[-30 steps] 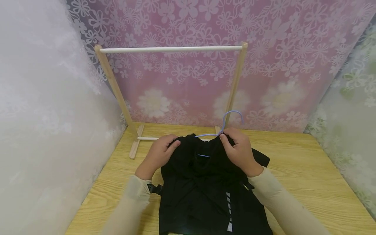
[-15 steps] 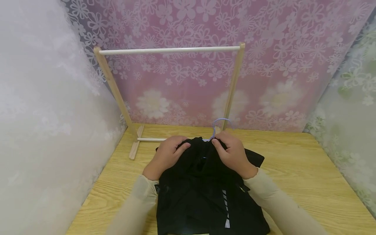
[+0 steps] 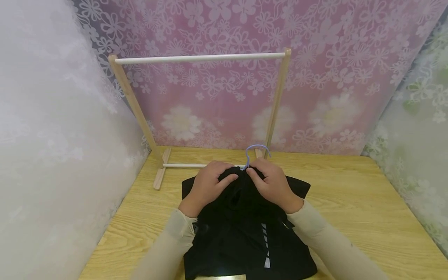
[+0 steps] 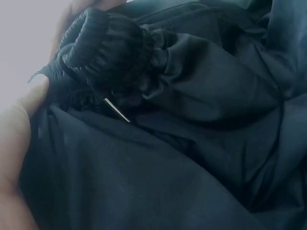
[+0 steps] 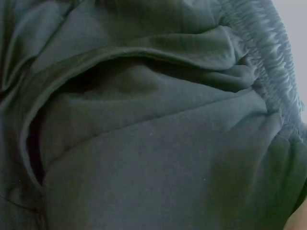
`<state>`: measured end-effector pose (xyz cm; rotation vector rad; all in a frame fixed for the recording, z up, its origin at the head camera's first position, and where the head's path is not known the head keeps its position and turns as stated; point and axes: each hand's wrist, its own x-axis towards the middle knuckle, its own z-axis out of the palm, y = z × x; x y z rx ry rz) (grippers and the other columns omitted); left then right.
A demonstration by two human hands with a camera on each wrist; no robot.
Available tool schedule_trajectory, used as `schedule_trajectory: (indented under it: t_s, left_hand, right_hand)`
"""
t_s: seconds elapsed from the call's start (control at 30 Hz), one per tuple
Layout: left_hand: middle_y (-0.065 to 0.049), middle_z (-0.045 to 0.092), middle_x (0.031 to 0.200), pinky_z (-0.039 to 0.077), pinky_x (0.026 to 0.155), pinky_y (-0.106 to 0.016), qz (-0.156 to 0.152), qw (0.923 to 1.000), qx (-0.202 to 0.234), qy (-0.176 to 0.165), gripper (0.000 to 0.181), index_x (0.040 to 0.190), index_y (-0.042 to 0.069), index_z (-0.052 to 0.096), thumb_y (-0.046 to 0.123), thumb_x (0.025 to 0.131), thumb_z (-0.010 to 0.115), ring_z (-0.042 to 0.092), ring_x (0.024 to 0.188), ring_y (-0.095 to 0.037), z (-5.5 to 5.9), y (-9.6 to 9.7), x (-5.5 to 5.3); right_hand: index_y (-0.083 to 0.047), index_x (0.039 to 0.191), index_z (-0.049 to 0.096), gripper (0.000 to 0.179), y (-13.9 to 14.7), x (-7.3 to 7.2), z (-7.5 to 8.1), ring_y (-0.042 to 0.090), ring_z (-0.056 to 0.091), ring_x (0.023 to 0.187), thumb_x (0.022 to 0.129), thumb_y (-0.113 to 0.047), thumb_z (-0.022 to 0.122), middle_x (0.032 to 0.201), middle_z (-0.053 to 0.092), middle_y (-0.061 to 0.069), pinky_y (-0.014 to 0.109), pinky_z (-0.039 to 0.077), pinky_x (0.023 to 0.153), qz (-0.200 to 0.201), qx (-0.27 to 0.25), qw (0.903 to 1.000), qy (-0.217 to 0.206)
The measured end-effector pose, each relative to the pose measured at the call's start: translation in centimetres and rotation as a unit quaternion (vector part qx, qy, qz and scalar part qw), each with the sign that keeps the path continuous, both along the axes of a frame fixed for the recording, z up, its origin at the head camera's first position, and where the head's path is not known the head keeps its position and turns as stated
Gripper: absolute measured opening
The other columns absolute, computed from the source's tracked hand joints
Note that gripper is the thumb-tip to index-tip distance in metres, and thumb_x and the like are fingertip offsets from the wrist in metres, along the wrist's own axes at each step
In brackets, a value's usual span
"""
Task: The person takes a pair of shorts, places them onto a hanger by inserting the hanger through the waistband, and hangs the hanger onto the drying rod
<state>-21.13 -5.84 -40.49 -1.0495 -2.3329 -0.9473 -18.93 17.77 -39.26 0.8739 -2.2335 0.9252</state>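
Black shorts (image 3: 234,241) hang down toward the table's front from both hands, bunched at the top. My left hand (image 3: 211,182) pinches their left upper edge, thumb in front. My right hand (image 3: 274,184) pinches the right upper edge, its thumb beside the neck of a blue hanger (image 3: 259,145). The hook rises above the cloth; the rest of the hanger is hidden inside it. In the left wrist view, a gathered elastic waistband (image 4: 103,38) and a metal drawstring tip (image 4: 116,109) show near the thumb. A pocket opening (image 5: 86,76) gapes in the right wrist view.
A wooden rack with a white top bar (image 3: 199,58) stands at the back of the wooden table (image 3: 350,210). Its lower white bar (image 3: 182,165) passes behind the hands. A pink floral curtain (image 3: 217,89) hangs behind, with pale sheets at both sides.
Both hands have come closer together, the left moving right and the right moving left, bunching the shorts' top. The hanger's hook has shifted left and lower, and the blue line inside the opening is hidden.
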Motion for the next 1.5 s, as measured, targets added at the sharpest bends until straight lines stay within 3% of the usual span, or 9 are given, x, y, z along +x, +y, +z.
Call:
schedule_trajectory:
  t_s: [0.23,0.53,0.7,0.83,0.93,1.03,1.17,1.37,1.5]
  left_hand:
    - [0.003,0.074,0.120,0.056,0.095,-0.035,0.006,0.9998,-0.013,-0.017,0.031,0.126,0.018,0.074,0.037,0.103,0.066,0.068,0.111,-0.014,-0.1,0.8,0.4]
    - [0.005,0.075,0.115,0.057,0.086,-0.034,-0.001,0.9997,-0.009,-0.021,0.027,0.121,0.019,0.076,0.035,0.102,0.068,0.069,0.099,-0.012,-0.3,0.6,0.4]
    - [0.005,0.075,0.111,0.057,0.081,-0.033,0.001,0.9995,-0.024,-0.018,0.027,0.120,0.018,0.077,0.036,0.100,0.070,0.066,0.094,-0.012,0.0,0.2,0.4]
    - [0.004,0.076,0.112,0.056,0.091,-0.036,-0.017,0.9990,-0.041,-0.011,0.026,0.120,0.017,0.076,0.034,0.101,0.069,0.068,0.098,-0.013,0.2,0.2,0.6]
    - [0.005,0.075,0.112,0.054,0.094,-0.035,-0.034,0.9981,-0.050,-0.010,0.025,0.120,0.018,0.075,0.033,0.104,0.065,0.067,0.099,-0.012,0.3,0.1,0.7]
    - [0.006,0.073,0.111,0.053,0.085,-0.031,-0.044,0.9971,-0.062,-0.008,0.024,0.121,0.019,0.074,0.033,0.105,0.063,0.063,0.095,-0.011,0.2,0.2,0.8]
    - [0.005,0.072,0.111,0.052,0.085,-0.032,-0.046,0.9958,-0.079,0.007,0.025,0.123,0.018,0.073,0.032,0.105,0.063,0.060,0.093,-0.013,0.2,0.2,0.8]
    - [0.005,0.070,0.108,0.045,0.097,-0.041,-0.030,0.9946,-0.084,0.054,0.025,0.120,0.018,0.075,0.033,0.103,0.065,0.058,0.102,-0.017,0.0,0.1,0.8]
    - [0.003,0.064,0.111,0.041,0.102,-0.046,-0.037,0.9941,-0.073,0.072,0.021,0.117,0.020,0.077,0.031,0.102,0.068,0.056,0.109,-0.020,-0.1,0.1,0.8]
  right_hand:
    - [-0.015,0.105,0.071,0.007,0.0,0.1,-0.3,0.007,0.054,0.074,0.103,-0.015,0.065,0.093,0.064,-0.005,0.032,0.047,0.066,0.008,0.018,0.9995,-0.026]
    - [-0.015,0.125,0.068,0.022,1.4,0.7,1.3,0.017,0.067,0.105,0.107,-0.022,0.059,0.119,0.070,-0.001,0.046,0.054,0.090,0.033,0.078,0.9802,-0.179]
    - [-0.015,0.123,0.072,0.021,2.1,1.0,2.5,0.011,0.057,0.084,0.103,-0.019,0.066,0.104,0.067,-0.005,0.037,0.047,0.077,0.038,0.127,0.9813,-0.139]
    - [-0.014,0.116,0.076,0.018,2.5,1.5,2.8,0.011,0.040,0.072,0.101,-0.021,0.070,0.088,0.054,-0.005,0.033,0.037,0.071,0.017,0.166,0.9796,-0.111]
    - [-0.014,0.113,0.075,0.016,2.6,1.9,2.8,0.009,0.041,0.068,0.102,-0.022,0.068,0.081,0.054,-0.006,0.031,0.039,0.067,0.019,0.165,0.9737,-0.156]
    - [-0.014,0.112,0.073,0.014,2.6,1.9,2.9,0.006,0.044,0.061,0.104,-0.023,0.065,0.076,0.055,-0.010,0.029,0.041,0.061,0.042,0.154,0.9659,-0.204]
    - [-0.012,0.110,0.069,0.016,2.8,1.5,2.7,0.008,0.043,0.058,0.106,-0.027,0.061,0.073,0.052,-0.008,0.029,0.041,0.059,0.090,0.140,0.9474,-0.274]
    - [-0.006,0.112,0.065,0.026,3.2,0.8,2.1,0.015,0.048,0.067,0.111,-0.028,0.051,0.083,0.056,0.008,0.030,0.043,0.066,0.160,0.111,0.8845,-0.424]
    - [-0.009,0.096,0.063,0.030,3.0,0.7,1.8,0.013,0.048,0.061,0.112,-0.029,0.048,0.076,0.052,0.003,0.028,0.045,0.062,0.194,0.132,0.8610,-0.451]
